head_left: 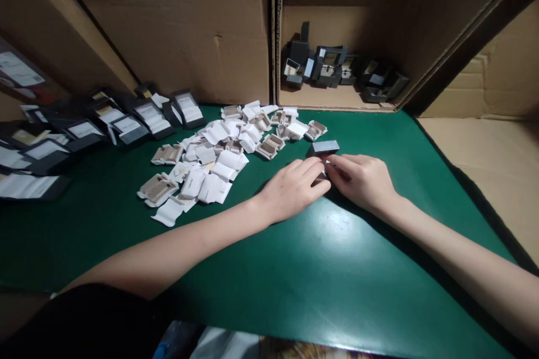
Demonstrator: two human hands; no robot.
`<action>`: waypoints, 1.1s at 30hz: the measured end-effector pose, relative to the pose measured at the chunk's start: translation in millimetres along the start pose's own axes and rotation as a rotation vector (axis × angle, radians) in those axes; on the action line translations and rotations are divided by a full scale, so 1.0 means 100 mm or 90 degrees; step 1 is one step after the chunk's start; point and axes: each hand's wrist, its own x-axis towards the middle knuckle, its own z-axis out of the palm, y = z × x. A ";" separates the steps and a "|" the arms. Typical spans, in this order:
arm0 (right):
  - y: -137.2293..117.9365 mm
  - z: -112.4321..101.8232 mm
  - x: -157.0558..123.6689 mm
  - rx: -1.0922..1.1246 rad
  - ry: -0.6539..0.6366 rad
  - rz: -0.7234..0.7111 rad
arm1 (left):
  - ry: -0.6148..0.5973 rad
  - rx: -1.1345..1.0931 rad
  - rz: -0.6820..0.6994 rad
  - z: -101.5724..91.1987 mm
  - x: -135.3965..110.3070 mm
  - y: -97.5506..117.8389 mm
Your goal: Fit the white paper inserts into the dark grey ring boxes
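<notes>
A small dark box (323, 148) with a grey-blue face stands on the green table between my two hands. My left hand (290, 189) closes around its near left side, fingers bent. From the right, my right hand (365, 180) has its thumb and fingers pinched at the near side of the same box. A bit of white shows between the fingertips, too small to make out. The lower part of the box is hidden by both hands. Left of them lies a loose heap of white folded card inserts (217, 175), some turned to their brown side.
Several open black boxes with white inserts (145, 117) line the table's left side. A cardboard carton (324, 19) at the back right holds more dark boxes (330, 67). Cardboard walls (177, 22) border the green table (269, 280) at the back, with more cardboard (484, 162) at right.
</notes>
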 end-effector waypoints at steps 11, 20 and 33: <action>0.03 -0.03 0.02 0.110 -0.051 -0.011 | -0.060 0.029 -0.040 -0.09 0.05 0.10; 0.34 -0.59 0.29 0.268 -0.211 0.018 | -0.068 -0.019 -0.047 -0.03 0.01 -0.10; 0.35 -0.43 0.19 0.166 -0.412 -0.052 | 0.008 -0.125 -0.030 0.05 -0.05 -0.17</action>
